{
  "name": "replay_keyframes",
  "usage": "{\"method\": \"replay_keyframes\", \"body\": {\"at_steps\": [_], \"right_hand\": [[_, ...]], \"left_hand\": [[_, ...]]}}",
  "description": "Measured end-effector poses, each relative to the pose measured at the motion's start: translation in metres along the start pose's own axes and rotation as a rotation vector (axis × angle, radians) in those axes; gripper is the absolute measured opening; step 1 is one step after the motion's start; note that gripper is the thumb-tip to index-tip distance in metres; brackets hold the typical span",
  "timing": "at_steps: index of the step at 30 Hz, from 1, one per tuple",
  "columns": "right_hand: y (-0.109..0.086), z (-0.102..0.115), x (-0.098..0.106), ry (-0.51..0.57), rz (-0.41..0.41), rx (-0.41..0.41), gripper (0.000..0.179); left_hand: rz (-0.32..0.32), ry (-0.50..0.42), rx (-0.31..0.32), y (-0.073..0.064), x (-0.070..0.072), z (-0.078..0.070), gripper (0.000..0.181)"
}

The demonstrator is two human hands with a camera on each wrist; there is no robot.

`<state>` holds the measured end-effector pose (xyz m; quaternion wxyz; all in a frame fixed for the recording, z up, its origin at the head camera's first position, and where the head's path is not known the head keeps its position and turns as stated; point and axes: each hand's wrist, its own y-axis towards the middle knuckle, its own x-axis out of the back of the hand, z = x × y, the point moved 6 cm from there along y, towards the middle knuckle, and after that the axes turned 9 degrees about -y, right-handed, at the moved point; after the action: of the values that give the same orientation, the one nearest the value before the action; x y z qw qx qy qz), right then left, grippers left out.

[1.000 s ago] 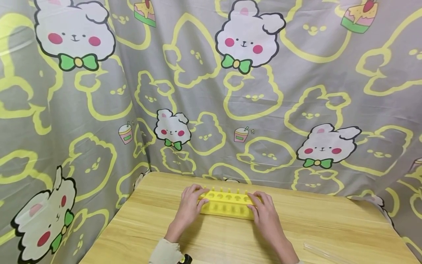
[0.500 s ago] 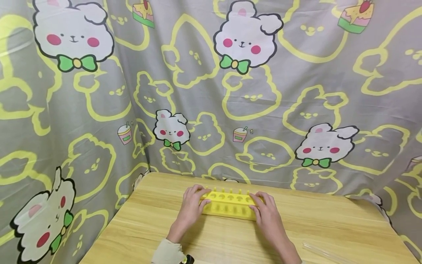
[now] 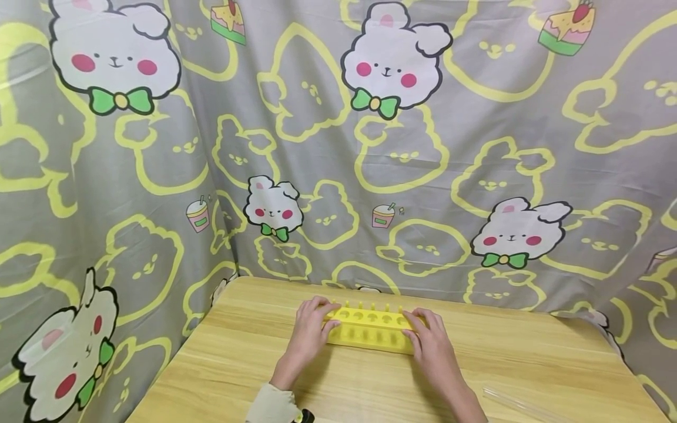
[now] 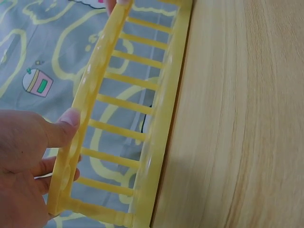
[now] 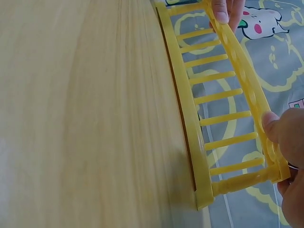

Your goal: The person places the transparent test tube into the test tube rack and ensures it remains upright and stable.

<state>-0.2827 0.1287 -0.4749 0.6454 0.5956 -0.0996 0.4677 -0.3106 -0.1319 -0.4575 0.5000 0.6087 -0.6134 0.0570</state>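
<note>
A yellow plastic test tube rack (image 3: 370, 332) stands upright on the wooden table, with a row of round holes in its upper plate and a row of pegs along its far side. My left hand (image 3: 309, 326) grips the left end of that upper plate. In the left wrist view the left thumb (image 4: 69, 119) lies on the plate with fingers curled beneath it. At the right end my right hand (image 3: 431, 338) grips the same plate, its thumb (image 5: 270, 122) on top in the right wrist view. I see no tubes in the rack.
A clear, thin tube or rod (image 3: 515, 402) lies on the table (image 3: 238, 358) at the front right, partly cut off by the frame. Behind the table hangs a grey curtain (image 3: 328, 147) with rabbit prints. A light sleeve (image 3: 272, 404) covers the left forearm.
Both hands and the rack between them have shifted slightly to the right along the table. The grip at each end looks the same, and the head view has turned a little.
</note>
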Motion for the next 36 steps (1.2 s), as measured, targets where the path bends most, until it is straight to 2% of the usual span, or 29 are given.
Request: {"method": "replay_keyframes", "body": {"at_steps": [6, 14, 24, 30, 36], "right_hand": [[-0.001, 0.000, 0.001, 0.002, 0.003, -0.003, 0.039], [-0.001, -0.001, 0.007, -0.010, -0.033, 0.014, 0.041], [-0.003, -0.006, 0.009, -0.016, -0.022, 0.009, 0.040], [-0.004, -0.006, 0.010, -0.018, -0.038, 0.019, 0.040], [-0.004, -0.009, 0.012, -0.009, -0.017, 0.018, 0.039]], "left_hand": [[0.008, -0.005, 0.007, 0.000, 0.000, -0.002, 0.035], [0.010, -0.014, 0.001, 0.002, -0.004, -0.004, 0.036], [0.028, -0.031, 0.005, 0.005, -0.007, -0.008, 0.035], [0.024, -0.034, 0.004, 0.006, -0.007, -0.009, 0.035], [0.018, -0.024, 0.003, 0.006, -0.009, -0.010, 0.035]]}}
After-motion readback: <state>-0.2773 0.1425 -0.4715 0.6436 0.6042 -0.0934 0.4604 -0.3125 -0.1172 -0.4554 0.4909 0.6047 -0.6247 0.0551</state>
